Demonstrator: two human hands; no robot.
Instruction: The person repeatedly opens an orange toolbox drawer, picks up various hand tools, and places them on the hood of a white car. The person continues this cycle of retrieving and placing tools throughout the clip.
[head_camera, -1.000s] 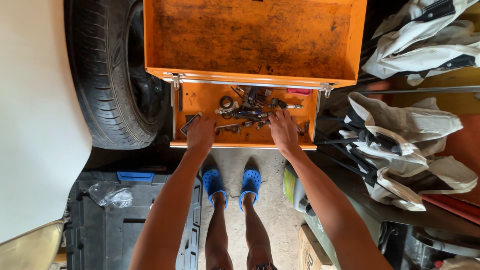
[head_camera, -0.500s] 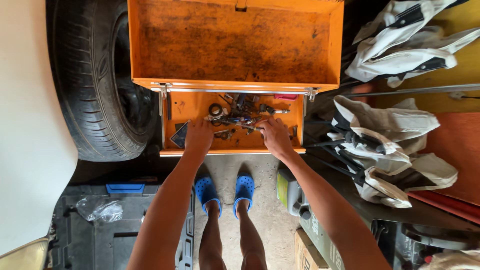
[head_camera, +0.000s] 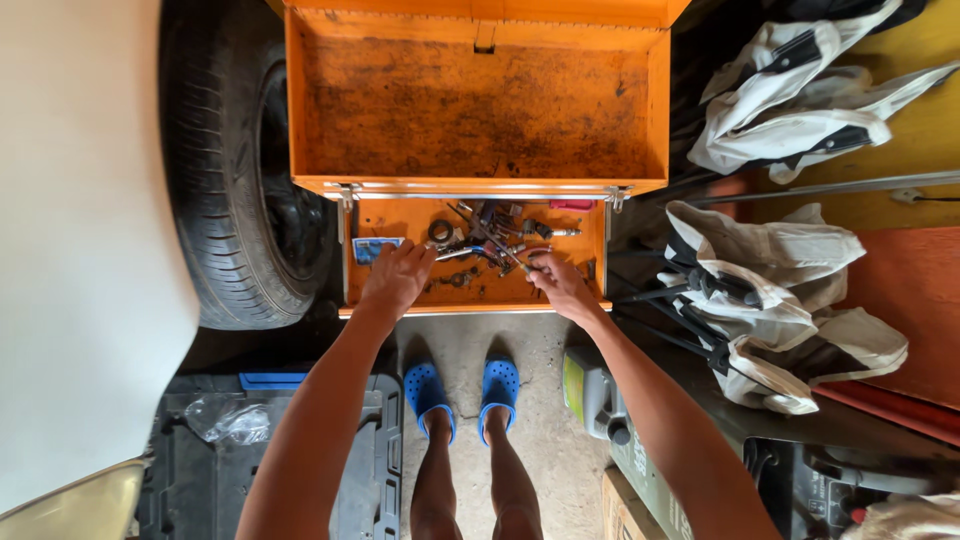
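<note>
Orange toolbox (head_camera: 480, 160) gapes; both hands' fingers, apparently pinching, rummage its jumbled small metal tools (head_camera: 490, 235).

Warm daylight is falling evenly on the orange toolbox (head_camera: 478, 100), while deep shadow is swallowing the tyre (head_camera: 235, 200). The pale surface at left is glaring, and edges are bending outward slightly.
</note>
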